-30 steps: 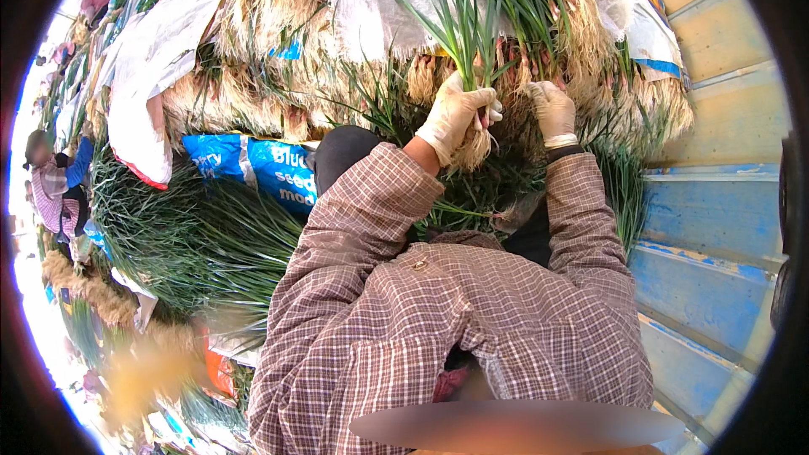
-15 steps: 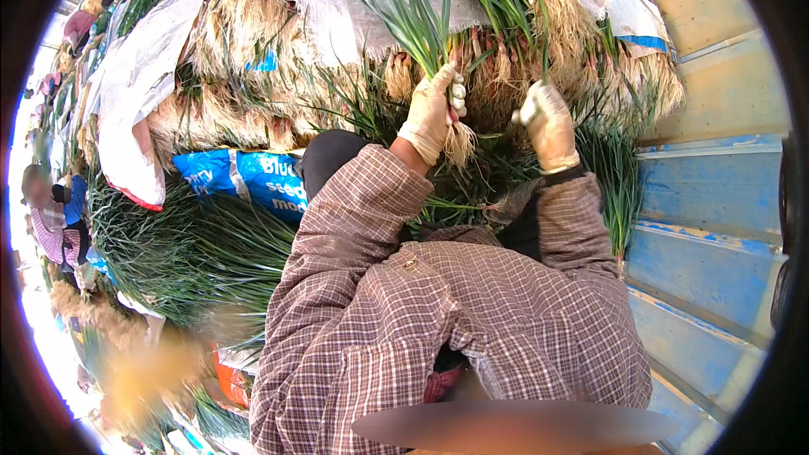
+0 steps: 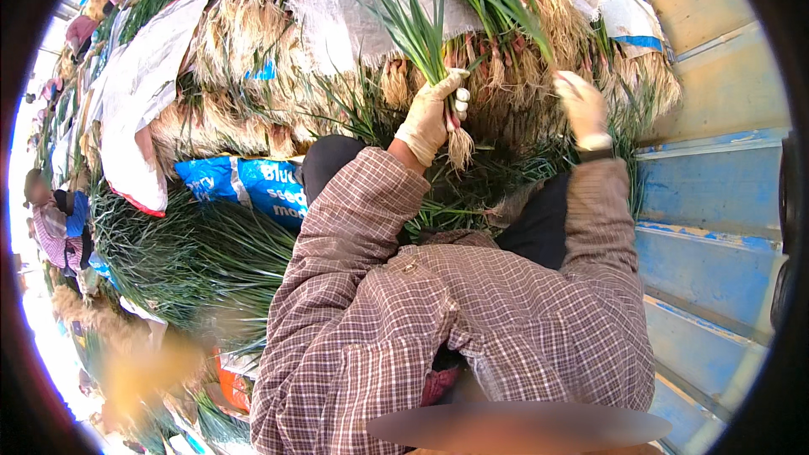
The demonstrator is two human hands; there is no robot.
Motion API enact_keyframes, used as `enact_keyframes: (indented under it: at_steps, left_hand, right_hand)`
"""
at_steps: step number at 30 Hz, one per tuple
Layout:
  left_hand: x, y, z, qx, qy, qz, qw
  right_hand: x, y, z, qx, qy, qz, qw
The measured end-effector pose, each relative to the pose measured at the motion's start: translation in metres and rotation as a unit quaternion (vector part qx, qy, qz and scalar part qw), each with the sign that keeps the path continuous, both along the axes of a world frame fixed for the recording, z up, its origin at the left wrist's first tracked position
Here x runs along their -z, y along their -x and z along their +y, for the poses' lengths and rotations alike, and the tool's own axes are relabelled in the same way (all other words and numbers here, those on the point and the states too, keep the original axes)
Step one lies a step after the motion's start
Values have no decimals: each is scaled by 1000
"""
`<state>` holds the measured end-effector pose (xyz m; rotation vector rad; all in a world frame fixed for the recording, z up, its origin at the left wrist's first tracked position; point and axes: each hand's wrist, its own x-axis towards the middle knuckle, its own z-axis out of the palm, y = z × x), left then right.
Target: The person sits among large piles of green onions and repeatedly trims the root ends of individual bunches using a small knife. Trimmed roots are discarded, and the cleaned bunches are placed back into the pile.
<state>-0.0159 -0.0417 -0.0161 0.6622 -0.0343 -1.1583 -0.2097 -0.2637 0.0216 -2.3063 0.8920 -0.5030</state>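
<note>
My left hand [image 3: 428, 114], in a pale glove, is closed around a small bunch of green garlic [image 3: 431, 42]. Its long leaves point up and away from me, and its pale roots [image 3: 460, 148] hang below the fist. The glove's whitish fingertips curl round the stems. To the right, my gloved right hand [image 3: 583, 111] is smeared by motion. Its fingers look pinched on the end of a long green garlic stalk [image 3: 539, 34], beside the heap's hanging roots.
A heap of green garlic [image 3: 497, 59] with roots toward me lies ahead, partly under white woven sheets [image 3: 329, 8]. A blue printed bag [image 3: 244, 185] and more green leaves [image 3: 185, 244] lie left. A blue-and-tan metal panel [image 3: 708, 194] stands right. Other people [image 3: 63, 219] sit far left.
My right hand has moved to the right and slightly away from the left hand, with its sleeve following. The left hand keeps its bunch nearly in place, with its grip slightly turned.
</note>
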Motion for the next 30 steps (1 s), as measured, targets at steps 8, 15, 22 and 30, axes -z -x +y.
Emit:
enact_keyframes:
  at_steps: [8,15,22,30]
  left_hand:
    - [-7,-1,2,-5,33,24,999]
    - [-5,17,-5,51,55,16,997]
    - [1,26,-10,70,59,-118,989]
    - [-8,11,6,14,17,-114,993]
  right_hand:
    - [64,297,8,290,146,166,931]
    - [56,307,9,107,-270,-684,669]
    - [-5,31,91,34,-99,-206,973]
    - [6,-44,127,-82,-87,-39,992]
